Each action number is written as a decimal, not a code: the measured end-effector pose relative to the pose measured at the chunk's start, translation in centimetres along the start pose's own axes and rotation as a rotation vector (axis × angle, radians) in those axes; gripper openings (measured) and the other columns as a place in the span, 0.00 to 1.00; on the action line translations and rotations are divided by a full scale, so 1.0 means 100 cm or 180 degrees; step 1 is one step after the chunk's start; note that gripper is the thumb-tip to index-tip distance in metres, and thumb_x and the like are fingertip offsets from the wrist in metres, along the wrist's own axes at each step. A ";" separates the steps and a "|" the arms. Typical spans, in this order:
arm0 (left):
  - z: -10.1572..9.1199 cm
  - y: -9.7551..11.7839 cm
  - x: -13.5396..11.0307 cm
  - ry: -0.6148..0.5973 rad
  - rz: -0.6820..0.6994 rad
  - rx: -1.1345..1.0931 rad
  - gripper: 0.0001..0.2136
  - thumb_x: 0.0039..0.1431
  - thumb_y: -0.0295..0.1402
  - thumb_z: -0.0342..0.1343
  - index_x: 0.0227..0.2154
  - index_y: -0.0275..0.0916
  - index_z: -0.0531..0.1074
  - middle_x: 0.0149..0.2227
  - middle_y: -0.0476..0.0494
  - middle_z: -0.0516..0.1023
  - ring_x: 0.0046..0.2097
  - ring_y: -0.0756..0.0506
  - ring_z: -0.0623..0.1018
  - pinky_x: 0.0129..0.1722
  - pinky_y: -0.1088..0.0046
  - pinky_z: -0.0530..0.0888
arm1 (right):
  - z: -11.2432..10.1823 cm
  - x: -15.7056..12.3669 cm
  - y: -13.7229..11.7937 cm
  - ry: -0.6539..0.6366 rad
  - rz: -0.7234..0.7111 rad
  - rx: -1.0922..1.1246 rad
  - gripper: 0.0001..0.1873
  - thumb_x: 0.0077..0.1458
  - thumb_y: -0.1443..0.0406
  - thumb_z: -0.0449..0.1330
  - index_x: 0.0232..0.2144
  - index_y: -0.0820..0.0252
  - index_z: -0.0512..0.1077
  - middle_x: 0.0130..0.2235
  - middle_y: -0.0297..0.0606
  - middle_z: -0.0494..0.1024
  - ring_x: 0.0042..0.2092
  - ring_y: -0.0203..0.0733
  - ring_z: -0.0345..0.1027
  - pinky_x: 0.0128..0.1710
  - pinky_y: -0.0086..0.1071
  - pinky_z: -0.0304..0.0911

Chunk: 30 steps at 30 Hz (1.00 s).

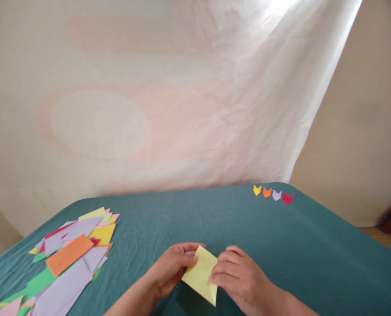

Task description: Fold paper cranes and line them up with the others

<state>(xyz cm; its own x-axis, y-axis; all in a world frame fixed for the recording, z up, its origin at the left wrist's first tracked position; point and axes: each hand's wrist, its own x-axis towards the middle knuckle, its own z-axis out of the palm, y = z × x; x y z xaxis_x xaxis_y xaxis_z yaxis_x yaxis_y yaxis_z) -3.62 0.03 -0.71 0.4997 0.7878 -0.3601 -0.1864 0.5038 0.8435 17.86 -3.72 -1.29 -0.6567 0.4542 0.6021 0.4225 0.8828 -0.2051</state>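
Observation:
A pale yellow folded paper (200, 274) is held just above the teal tablecloth near the front edge. My left hand (170, 267) pinches its left corner with fingers curled around the top. On the other side, my right hand (239, 274) has its fingertips closed on the paper's right edge. The paper's lower point sticks out below my right hand.
A loose pile of coloured paper sheets (72, 259), orange, lilac, yellow, green and pink, covers the table's left front. Several small folded paper figures (272, 193) stand in a row at the far right corner. The teal table (215, 219) meets a white sheet backdrop behind.

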 end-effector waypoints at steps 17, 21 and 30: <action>0.027 -0.013 -0.001 0.0366 0.0789 0.0949 0.15 0.48 0.40 0.61 0.36 0.34 0.75 0.32 0.44 0.79 0.32 0.48 0.76 0.33 0.75 0.68 | 0.010 -0.001 -0.002 0.0523 0.1331 0.0586 0.07 0.57 0.65 0.59 0.27 0.58 0.70 0.26 0.32 0.72 0.33 0.38 0.63 0.38 0.34 0.56; 0.031 -0.013 -0.004 0.0259 0.0792 0.1091 0.16 0.51 0.41 0.59 0.38 0.35 0.76 0.34 0.43 0.79 0.34 0.47 0.76 0.35 0.75 0.68 | 0.012 -0.001 0.000 0.0668 0.1822 0.0790 0.09 0.55 0.63 0.60 0.24 0.58 0.68 0.27 0.32 0.72 0.33 0.38 0.64 0.37 0.32 0.57; 0.034 -0.013 -0.006 0.0200 0.0678 0.1269 0.18 0.52 0.43 0.58 0.41 0.35 0.76 0.34 0.42 0.79 0.34 0.46 0.75 0.34 0.75 0.67 | 0.011 0.001 0.001 0.0821 0.2108 0.1285 0.07 0.54 0.64 0.60 0.25 0.59 0.69 0.32 0.34 0.74 0.36 0.37 0.67 0.38 0.29 0.61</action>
<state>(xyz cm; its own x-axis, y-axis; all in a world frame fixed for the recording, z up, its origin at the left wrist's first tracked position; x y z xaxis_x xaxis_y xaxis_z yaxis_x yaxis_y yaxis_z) -0.83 -2.27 -0.26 0.4309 0.8853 -0.1752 0.0670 0.1622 0.9845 17.18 -3.50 -2.11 -0.1646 0.8985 0.4069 0.3826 0.4384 -0.8133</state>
